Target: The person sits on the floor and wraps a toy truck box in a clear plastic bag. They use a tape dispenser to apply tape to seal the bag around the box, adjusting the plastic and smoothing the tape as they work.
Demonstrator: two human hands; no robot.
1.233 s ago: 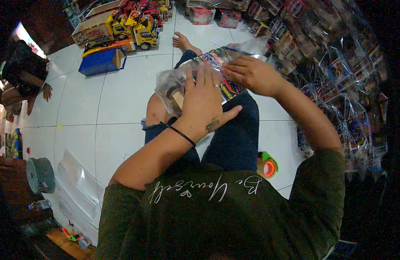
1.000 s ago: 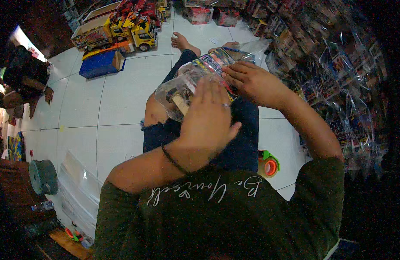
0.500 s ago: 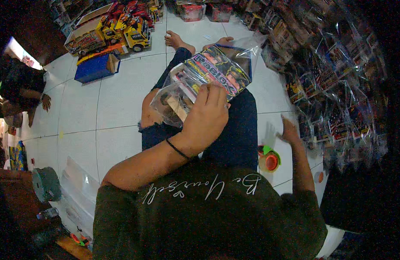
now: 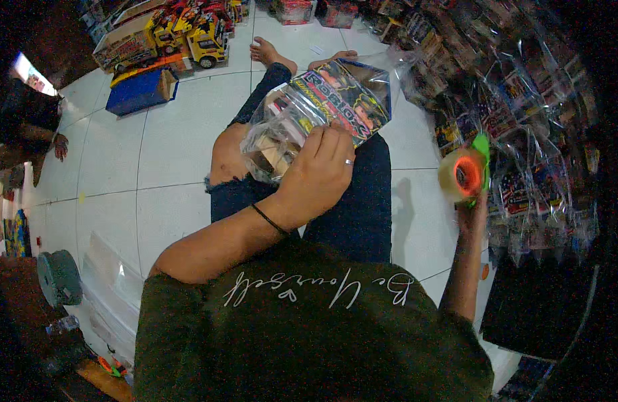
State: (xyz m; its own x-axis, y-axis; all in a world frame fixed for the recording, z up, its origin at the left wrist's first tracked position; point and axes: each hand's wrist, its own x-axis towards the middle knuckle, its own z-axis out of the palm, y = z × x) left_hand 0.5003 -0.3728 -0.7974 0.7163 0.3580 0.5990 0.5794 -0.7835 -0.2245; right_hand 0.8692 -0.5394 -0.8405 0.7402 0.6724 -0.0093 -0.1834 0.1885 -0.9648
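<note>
A toy box with a dark printed face, wrapped in loose clear plastic (image 4: pixel 339 100), lies tilted over my legs. The fingers of my left hand (image 4: pixel 322 157) are closed on its near edge, gathering the crinkled film. Off to the right, my right hand (image 4: pixel 471 208) holds up a tape dispenser (image 4: pixel 484 157), green with an orange hub and a roll of tape on it. The dispenser hides most of that hand's fingers. It is raised above the floor, beside the bagged boxes.
Bagged toy boxes (image 4: pixel 530 181) are stacked along the right. Yellow toy trucks (image 4: pixel 205 47) and a blue box (image 4: pixel 138 94) sit at the far left. At the near left are a roll of grey-green material (image 4: pixel 58 278) and clear plastic sheets (image 4: pixel 108 281). Another person's hand (image 4: pixel 60 146) shows at the left.
My right hand has taken hold of the tape dispenser and lifted it off the floor, up and to the right. My left hand keeps its hold on the wrapped box.
</note>
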